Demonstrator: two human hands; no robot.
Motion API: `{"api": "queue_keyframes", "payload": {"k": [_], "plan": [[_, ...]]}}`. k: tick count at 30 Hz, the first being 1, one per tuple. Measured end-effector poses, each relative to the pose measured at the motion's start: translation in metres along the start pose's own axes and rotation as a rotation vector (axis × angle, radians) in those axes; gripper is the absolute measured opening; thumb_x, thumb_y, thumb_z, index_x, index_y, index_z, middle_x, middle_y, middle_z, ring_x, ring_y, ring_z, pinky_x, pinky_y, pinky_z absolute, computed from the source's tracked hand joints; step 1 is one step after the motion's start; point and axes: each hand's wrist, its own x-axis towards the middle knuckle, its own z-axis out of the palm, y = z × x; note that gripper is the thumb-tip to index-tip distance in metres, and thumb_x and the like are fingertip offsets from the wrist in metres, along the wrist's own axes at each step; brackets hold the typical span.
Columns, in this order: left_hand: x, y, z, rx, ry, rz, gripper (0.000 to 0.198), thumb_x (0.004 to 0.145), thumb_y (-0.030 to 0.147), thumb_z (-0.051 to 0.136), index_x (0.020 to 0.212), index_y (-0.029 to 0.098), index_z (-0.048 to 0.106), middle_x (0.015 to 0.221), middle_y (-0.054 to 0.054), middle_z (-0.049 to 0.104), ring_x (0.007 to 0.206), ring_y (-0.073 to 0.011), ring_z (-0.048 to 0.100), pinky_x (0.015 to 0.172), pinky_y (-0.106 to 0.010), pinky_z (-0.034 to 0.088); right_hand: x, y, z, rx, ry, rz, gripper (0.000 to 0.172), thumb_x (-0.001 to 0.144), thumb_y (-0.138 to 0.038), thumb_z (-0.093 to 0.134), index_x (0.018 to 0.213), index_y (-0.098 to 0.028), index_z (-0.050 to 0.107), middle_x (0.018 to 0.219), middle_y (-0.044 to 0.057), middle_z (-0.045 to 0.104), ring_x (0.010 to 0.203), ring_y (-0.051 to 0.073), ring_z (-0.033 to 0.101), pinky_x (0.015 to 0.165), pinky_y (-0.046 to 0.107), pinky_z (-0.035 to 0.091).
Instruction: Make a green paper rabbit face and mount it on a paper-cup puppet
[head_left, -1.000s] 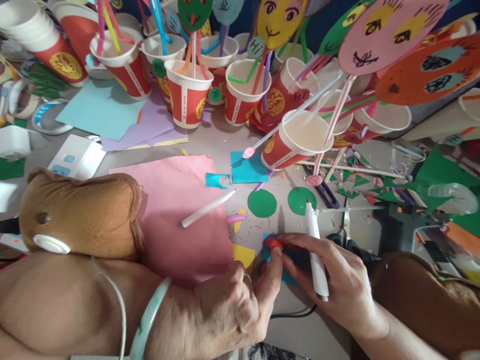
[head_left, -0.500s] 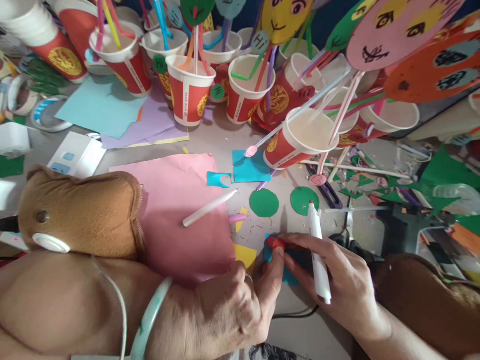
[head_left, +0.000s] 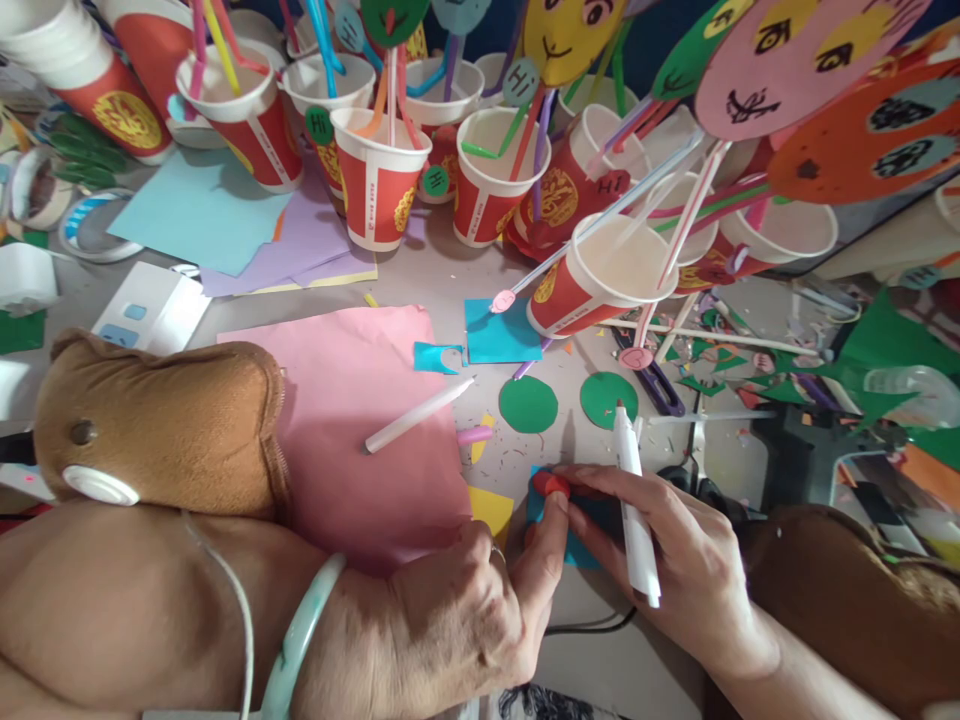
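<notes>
A small red piece (head_left: 553,485) lies on a blue paper (head_left: 581,553) near the bottom middle. My left hand (head_left: 480,600), with its fingers curled, presses the red piece with one fingertip. From the right, my right hand (head_left: 675,560) touches the same piece with its fingertips and carries an uncapped white marker (head_left: 636,520), tip pointing up and away. Just beyond lie two green paper circles, one on the left (head_left: 528,404) and one on the right (head_left: 608,400). Fingers hide part of the blue paper.
Red and white cups (head_left: 382,190) with straws and paper faces stand along the back. Pink paper (head_left: 352,400) with a white pen (head_left: 420,415) lies left of centre. Scissors (head_left: 699,460), a cutter (head_left: 660,385) and green scraps are at the right.
</notes>
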Motion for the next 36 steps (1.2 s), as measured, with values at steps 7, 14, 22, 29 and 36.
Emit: {"api": "queue_keyframes", "payload": {"k": [7,14,22,29,36], "plan": [[0.0004,0.0004,0.0005,0.03,-0.009,0.007,0.044,0.094,0.013,0.048,0.132,0.012,0.069,0.145,-0.028,0.058,0.053,-0.0103,0.057,0.051,-0.032,0.034,-0.0011,0.001,-0.0005,0.005,0.007,0.007,0.025,0.092,-0.013,0.069,0.113,-0.024,0.064,0.093,0.004,0.078,0.074,0.018,0.077,0.062,0.026,0.061],[0.0014,0.0003,-0.0004,0.034,-0.001,-0.005,0.042,0.095,0.013,0.048,0.131,0.013,0.07,0.145,-0.026,0.058,0.052,-0.0088,0.055,0.05,-0.031,0.034,-0.003,0.0014,0.0,0.014,0.014,0.024,0.028,0.09,-0.013,0.07,0.115,-0.025,0.065,0.095,0.004,0.079,0.074,0.018,0.077,0.063,0.026,0.062],[0.0015,0.0017,-0.0017,0.025,-0.018,-0.007,0.041,0.098,0.013,0.047,0.133,0.012,0.069,0.146,-0.027,0.057,0.055,-0.0102,0.058,0.05,-0.032,0.036,-0.0009,0.0014,0.0021,0.006,0.012,0.009,0.026,0.091,-0.012,0.07,0.113,-0.023,0.064,0.093,0.004,0.079,0.073,0.018,0.077,0.063,0.025,0.061],[0.0017,0.0029,-0.001,0.014,-0.027,-0.01,0.04,0.096,0.014,0.05,0.131,0.009,0.069,0.146,-0.03,0.055,0.054,-0.0093,0.057,0.051,-0.032,0.037,-0.0005,-0.0002,-0.0004,0.009,0.008,0.022,0.026,0.091,-0.015,0.07,0.114,-0.024,0.063,0.094,0.005,0.079,0.073,0.018,0.077,0.063,0.026,0.062],[0.0022,0.0048,-0.007,0.003,-0.098,-0.035,0.042,0.098,0.017,0.049,0.136,0.012,0.065,0.151,-0.028,0.051,0.06,-0.0109,0.06,0.055,-0.033,0.04,0.0007,-0.0014,0.0003,0.014,0.006,0.032,0.027,0.091,-0.016,0.07,0.114,-0.027,0.064,0.091,0.003,0.079,0.071,0.019,0.077,0.06,0.028,0.063]]}}
